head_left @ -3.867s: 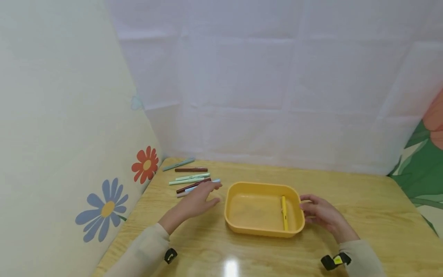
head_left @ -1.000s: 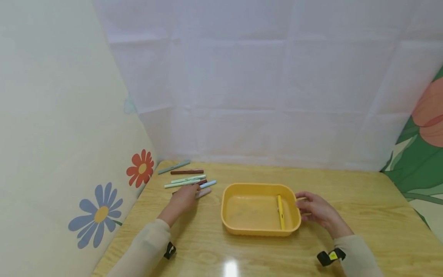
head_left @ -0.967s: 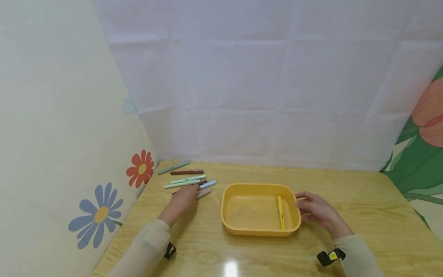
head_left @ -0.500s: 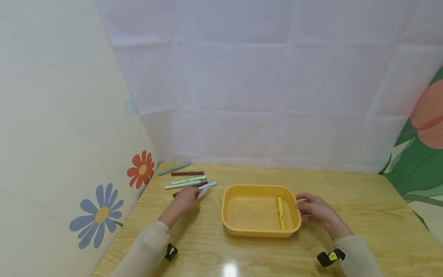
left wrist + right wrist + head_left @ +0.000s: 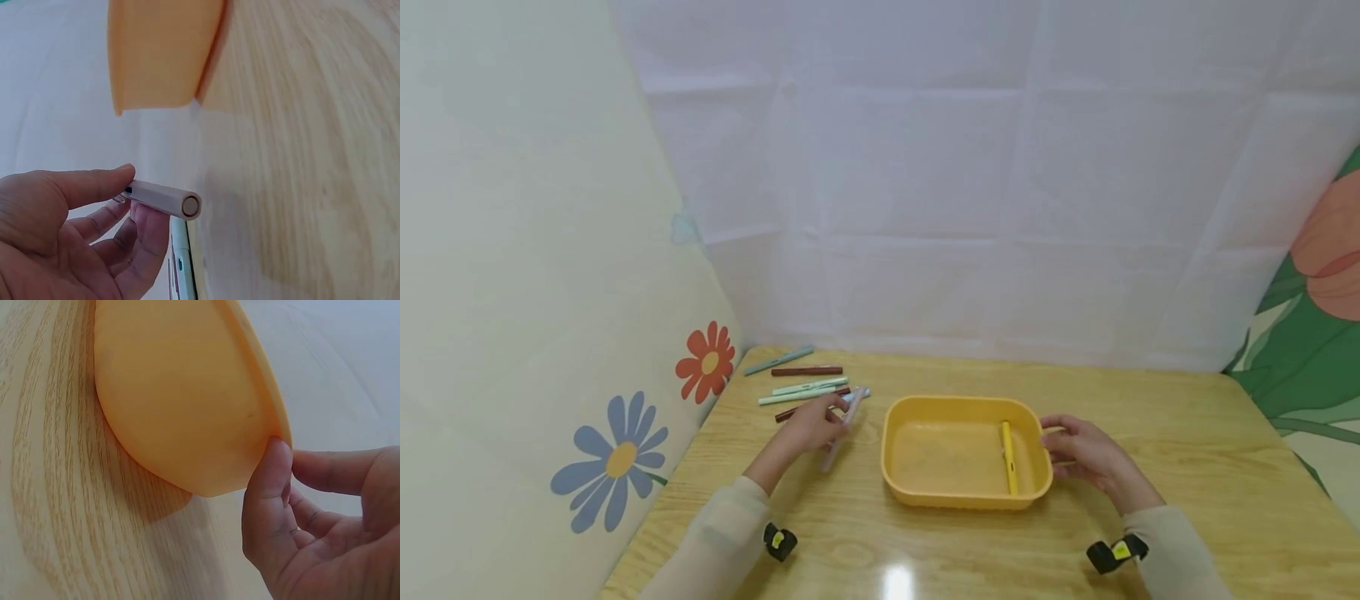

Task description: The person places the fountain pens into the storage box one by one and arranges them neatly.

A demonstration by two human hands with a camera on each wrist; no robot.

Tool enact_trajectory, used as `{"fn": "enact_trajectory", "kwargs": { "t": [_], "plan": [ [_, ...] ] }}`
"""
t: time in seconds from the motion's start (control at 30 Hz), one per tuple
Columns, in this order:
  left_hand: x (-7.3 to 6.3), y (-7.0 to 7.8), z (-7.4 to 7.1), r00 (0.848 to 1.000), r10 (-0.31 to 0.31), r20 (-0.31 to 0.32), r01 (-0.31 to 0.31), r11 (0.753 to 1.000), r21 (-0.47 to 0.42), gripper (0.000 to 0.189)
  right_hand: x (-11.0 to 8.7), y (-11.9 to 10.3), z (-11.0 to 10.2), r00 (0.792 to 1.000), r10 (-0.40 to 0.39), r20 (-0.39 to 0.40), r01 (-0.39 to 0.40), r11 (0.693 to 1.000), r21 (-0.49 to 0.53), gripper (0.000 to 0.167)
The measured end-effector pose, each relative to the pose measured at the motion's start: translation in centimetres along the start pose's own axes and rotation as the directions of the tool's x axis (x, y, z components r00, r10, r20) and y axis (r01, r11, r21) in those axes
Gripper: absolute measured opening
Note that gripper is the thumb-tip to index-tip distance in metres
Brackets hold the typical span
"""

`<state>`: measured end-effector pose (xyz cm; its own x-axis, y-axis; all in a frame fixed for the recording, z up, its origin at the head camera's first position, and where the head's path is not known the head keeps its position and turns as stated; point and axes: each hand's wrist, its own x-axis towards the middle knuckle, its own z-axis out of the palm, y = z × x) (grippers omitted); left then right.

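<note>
Pen [image 5: 164, 199] that I hold: smooth plastic, softly sheened. Tray [image 5: 962, 502]: smooth, mostly matt plastic. Surface [image 5: 1187, 433]: grained wood, glossy. Backdrop [image 5: 910, 167]: creased, matt, cloth-like. My left sleeve [image 5: 718, 529]: matt cloth.

A slim, pale pinkish pen [image 5: 164, 198] is pinched in the left fingers [image 5: 150, 240]. It slants above the counter [image 5: 962, 550], its far end leaning right, well apart from the tray's left side. Its near end is round and flat, with a dark ring; a small dark slot and part of a clip show by the thumb. The tray [image 5: 940, 458] is orange-yellow, shallow and open-topped, with rounded corners, sitting upright. The right fingers [image 5: 334, 472] touch its right end at the rim. Inside, a bright yellow pen [image 5: 1009, 458] lies front to back near the right wall.
</note>
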<state>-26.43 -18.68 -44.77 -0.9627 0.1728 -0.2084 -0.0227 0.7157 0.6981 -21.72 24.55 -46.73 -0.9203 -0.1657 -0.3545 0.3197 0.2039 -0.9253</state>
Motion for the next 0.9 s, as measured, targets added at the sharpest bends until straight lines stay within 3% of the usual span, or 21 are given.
{"fn": "enact_trajectory", "kwargs": {
  "t": [0.2,0.37,0.6,0.9],
  "plan": [
    [-0.4,0.2,0.1,0.999,-0.012,0.032,0.017,0.988,-0.15,0.035,0.1,0.0,-0.1,1.0,0.005,-0.005,-0.005,1.0,0.004,0.047],
    [-0.6,0.3,0.5,0.999,0.006,0.046,0.006,0.965,-0.261,0.036,0.2,0.0,-0.2,1.0,0.009,-0.003,-0.008,1.0,0.013,0.048],
    [-1.0,1.0,0.9,0.997,0.024,0.076,0.003,0.939,-0.343,0.043,0.1,0.0,-0.1,1.0,0.008,-0.005,-0.008,1.0,0.019,0.049],
    [-1.3,1.7,1.3,0.989,0.065,0.131,0.013,0.852,-0.524,0.049,0.1,0.0,-0.2,1.0,0.004,0.007,-0.005,1.0,0.024,0.05]
  ]
}}
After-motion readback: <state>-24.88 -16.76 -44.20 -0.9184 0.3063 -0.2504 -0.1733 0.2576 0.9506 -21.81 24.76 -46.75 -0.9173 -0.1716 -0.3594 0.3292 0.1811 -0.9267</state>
